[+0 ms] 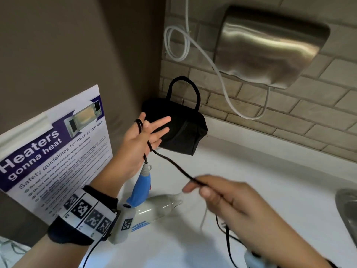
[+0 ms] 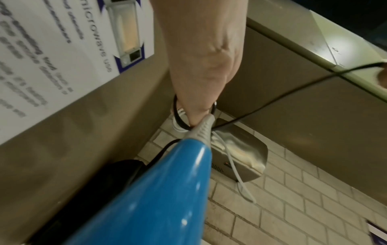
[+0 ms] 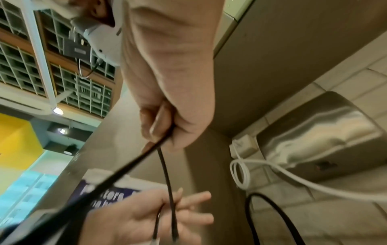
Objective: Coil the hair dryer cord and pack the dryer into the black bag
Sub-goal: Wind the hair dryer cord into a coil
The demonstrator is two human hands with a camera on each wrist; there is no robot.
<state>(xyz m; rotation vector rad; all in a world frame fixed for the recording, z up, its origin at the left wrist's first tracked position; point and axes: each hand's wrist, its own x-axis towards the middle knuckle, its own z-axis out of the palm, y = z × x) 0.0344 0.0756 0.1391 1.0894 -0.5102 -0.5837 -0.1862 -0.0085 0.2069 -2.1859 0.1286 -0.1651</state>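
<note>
The black bag point(image 1: 185, 130) stands on the white counter point(image 1: 260, 163) in the corner, handle up. My left hand point(image 1: 146, 132) is raised in front of it, fingers straight and spread, with the black cord point(image 1: 173, 167) looped round the thumb and across the palm. Below that hand hangs the hair dryer's blue handle point(image 1: 142, 188); its pale body point(image 1: 160, 207) lies by the counter. My right hand point(image 1: 195, 185) pinches the cord and holds it taut. In the left wrist view the blue handle point(image 2: 159, 190) fills the foreground. In the right wrist view my fingers point(image 3: 157, 126) grip the cord point(image 3: 167, 179).
A steel hand dryer point(image 1: 270, 47) is mounted on the brick wall, with a white cable point(image 1: 181, 43) looped beside it. A microwave safety poster point(image 1: 54, 147) leans at the left. A metal sink rim point(image 1: 347, 209) shows at the right edge.
</note>
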